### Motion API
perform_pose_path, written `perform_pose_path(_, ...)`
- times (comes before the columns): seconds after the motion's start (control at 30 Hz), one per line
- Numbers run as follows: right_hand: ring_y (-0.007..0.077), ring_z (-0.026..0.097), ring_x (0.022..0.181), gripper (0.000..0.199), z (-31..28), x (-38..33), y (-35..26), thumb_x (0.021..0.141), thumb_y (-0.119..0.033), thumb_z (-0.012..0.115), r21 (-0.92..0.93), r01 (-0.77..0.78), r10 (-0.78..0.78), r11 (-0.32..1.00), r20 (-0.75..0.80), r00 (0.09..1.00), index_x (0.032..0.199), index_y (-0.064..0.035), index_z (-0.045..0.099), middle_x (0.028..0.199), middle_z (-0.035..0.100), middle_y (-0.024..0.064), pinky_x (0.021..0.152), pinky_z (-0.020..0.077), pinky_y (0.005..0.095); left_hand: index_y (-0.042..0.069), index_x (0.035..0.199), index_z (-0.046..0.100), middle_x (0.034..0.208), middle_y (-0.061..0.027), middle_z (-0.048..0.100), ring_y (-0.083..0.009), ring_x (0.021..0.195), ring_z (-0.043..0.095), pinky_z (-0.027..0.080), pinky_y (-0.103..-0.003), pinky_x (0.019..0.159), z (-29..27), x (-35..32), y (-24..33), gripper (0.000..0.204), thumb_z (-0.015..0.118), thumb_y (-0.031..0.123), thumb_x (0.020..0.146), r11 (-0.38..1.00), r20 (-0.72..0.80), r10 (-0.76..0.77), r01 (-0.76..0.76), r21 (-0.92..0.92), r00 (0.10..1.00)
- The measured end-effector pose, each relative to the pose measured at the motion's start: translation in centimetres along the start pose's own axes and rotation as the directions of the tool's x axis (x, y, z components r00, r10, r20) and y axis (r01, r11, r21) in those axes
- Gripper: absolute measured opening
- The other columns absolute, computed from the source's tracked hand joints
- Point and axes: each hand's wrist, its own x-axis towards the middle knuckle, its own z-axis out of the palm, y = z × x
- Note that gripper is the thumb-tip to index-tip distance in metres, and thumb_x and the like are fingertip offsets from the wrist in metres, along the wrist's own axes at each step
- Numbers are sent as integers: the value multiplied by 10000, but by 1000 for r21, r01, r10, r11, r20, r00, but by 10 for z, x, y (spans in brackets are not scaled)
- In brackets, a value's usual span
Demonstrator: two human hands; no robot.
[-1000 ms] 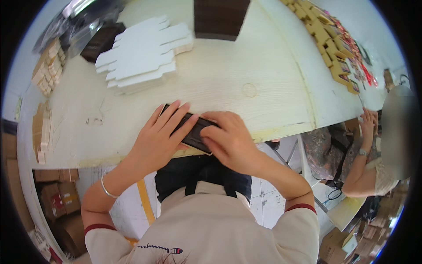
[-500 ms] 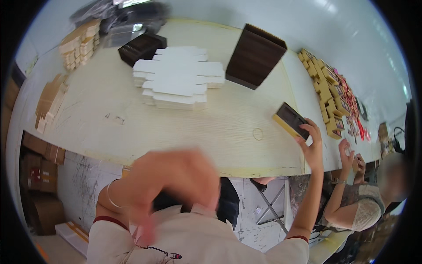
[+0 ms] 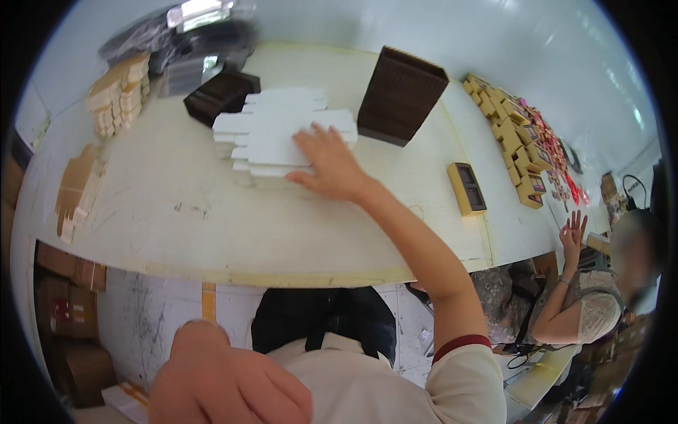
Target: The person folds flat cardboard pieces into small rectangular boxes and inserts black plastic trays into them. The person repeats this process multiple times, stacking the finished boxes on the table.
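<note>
My right hand is stretched across the pale table and rests with fingers spread on a stack of flat white card blanks. It grips nothing. A gold box with a dark window lies alone on the table to the right of that arm. My left hand hangs close to my chest at the lower edge, blurred, fingers loosely curled, and nothing shows in it.
A tall dark brown stack stands behind the white blanks, with a lower dark stack to their left. Tan boxes sit far left, gold boxes in a row at right. Another person sits at the table's right end.
Both hands held the dark-windowed box at the front edge. The right hand set it down at the right and moved onto the white blanks. The left hand drew back to my body.
</note>
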Motion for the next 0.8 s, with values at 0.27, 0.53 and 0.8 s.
perform_pose_path(0.27,323,602,910,80,-6,-10,-11,837,-59,579,146,159,-140,976,-132,981,881,5,562,901,633,152,1016,413,449,43,853,667,901,-98,632,-240,750,569,436,-334,649,-4,-60,-8,549,578,584,875,995,-109,-47,56,79,993)
perform_pose_path(0.53,306,605,802,84,-10,-12,-19,775,-23,575,-190,368,-399,910,-164,902,850,-6,542,823,635,136,908,483,430,69,749,636,766,-47,611,-180,708,526,402,-280,602,-1,-75,-12,444,632,494,876,907,-502,-177,339,252,846)
perform_pose_path(0.8,284,603,715,53,-13,-24,-19,779,-19,639,84,104,-85,991,-205,975,825,-32,614,735,628,128,899,496,435,50,773,586,762,-69,580,-156,707,521,392,-264,623,4,-103,-31,421,591,449,905,895,-680,-136,384,227,720)
